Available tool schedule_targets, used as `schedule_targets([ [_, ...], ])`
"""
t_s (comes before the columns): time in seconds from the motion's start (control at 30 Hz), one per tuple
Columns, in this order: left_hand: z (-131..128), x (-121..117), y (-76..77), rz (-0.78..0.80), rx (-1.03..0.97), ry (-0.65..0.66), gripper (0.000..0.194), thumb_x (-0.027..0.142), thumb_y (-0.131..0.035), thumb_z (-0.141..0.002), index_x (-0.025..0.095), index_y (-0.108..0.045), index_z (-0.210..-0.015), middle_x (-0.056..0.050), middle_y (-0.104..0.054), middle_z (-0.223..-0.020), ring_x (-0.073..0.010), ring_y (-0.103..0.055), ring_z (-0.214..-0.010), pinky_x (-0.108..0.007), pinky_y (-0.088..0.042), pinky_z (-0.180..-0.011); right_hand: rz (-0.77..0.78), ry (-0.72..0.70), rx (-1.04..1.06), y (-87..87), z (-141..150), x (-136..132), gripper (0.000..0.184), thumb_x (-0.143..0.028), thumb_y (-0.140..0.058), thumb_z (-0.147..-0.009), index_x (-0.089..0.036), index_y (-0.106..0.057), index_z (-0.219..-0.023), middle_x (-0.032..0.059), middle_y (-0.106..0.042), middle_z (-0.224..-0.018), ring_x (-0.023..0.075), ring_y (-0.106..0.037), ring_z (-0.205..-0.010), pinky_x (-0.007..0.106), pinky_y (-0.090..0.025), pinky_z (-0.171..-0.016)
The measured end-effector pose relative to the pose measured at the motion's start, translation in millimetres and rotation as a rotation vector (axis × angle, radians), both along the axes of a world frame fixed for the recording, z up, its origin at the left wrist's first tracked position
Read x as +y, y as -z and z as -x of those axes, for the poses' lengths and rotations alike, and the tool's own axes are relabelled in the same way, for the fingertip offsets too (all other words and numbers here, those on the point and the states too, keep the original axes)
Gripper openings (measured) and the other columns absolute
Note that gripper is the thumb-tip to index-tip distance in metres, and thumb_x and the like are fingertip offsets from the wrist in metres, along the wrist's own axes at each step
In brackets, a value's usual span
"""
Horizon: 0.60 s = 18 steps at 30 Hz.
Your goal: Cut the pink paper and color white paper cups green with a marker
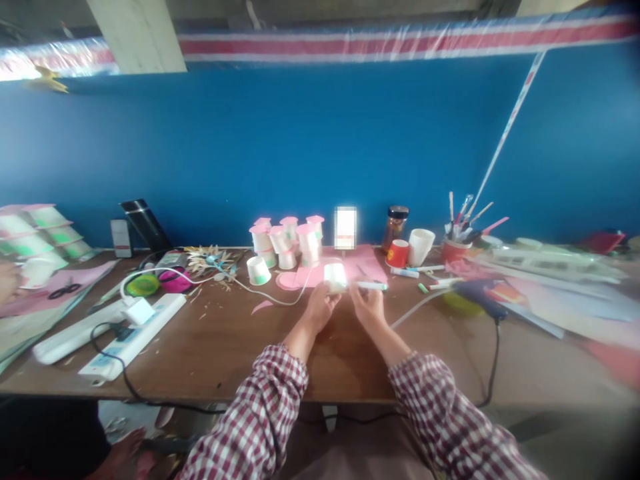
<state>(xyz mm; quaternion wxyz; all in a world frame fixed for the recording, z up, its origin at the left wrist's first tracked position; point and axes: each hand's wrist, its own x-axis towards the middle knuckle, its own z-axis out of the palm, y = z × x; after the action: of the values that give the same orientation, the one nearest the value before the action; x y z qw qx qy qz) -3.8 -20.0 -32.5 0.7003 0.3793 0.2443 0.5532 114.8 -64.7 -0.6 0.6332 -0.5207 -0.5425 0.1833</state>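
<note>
Near the middle of the table my left hand (321, 308) is closed around a white paper cup (335, 276), whose surface is washed out by glare. Just to its right, my right hand (369, 308) grips a white marker (369, 285) with a green end pointing right. The two hands are close together but apart. Pink paper (373, 263) lies behind them. Several stacked paper cups (307, 247) with pink paper pieces and green patches stand to the left, and a single cup (258, 271) tilts in front of those.
A white power strip (133, 340) with cables lies at left. To the right are a red cup (398, 253), a white cup (421, 247), a dark-lidded jar (396, 230), a brush pot (456, 251) and a glue gun (483, 298). A co-worker's hand (9, 283) shows at far left.
</note>
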Motion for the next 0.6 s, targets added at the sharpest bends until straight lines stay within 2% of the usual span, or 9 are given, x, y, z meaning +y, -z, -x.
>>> schedule_targets([
  [0.2,-0.3,0.3,-0.4,-0.014,0.02,-0.029,0.021,0.03,-0.057,-0.082,0.018,-0.064,-0.098,-0.008,-0.068,-0.103,-0.0232,-0.058,-0.106,-0.045,-0.038,-0.1,0.012,0.004,-0.009,-2.1,0.1,-1.0,0.018,-0.032,-0.055,-0.079,-0.015,-0.06,-0.075,0.0013,-0.062,-0.06,0.0133,-0.055,-0.052,0.023,-0.044,-0.05],
  [0.37,0.1,-0.9,-2.6,-0.035,0.023,0.001,0.021,0.033,-0.056,-0.082,0.018,-0.065,-0.094,-0.007,-0.068,-0.101,-0.0218,-0.058,-0.104,-0.042,-0.038,-0.1,0.005,0.009,-0.002,-1.3,0.0,0.5,0.019,-0.033,-0.053,-0.08,-0.015,-0.06,-0.076,0.0021,-0.063,-0.062,0.0136,-0.056,-0.054,0.024,-0.044,-0.051],
  [0.6,0.0,1.0,0.1,-0.023,0.025,-0.018,0.02,0.03,-0.056,-0.083,0.019,-0.064,-0.097,-0.008,-0.067,-0.103,-0.0225,-0.058,-0.106,-0.043,-0.039,-0.1,0.017,-0.007,-0.008,0.4,0.1,0.5,0.018,-0.032,-0.054,-0.079,-0.016,-0.06,-0.074,0.0007,-0.06,-0.059,0.013,-0.054,-0.052,0.023,-0.042,-0.049],
])
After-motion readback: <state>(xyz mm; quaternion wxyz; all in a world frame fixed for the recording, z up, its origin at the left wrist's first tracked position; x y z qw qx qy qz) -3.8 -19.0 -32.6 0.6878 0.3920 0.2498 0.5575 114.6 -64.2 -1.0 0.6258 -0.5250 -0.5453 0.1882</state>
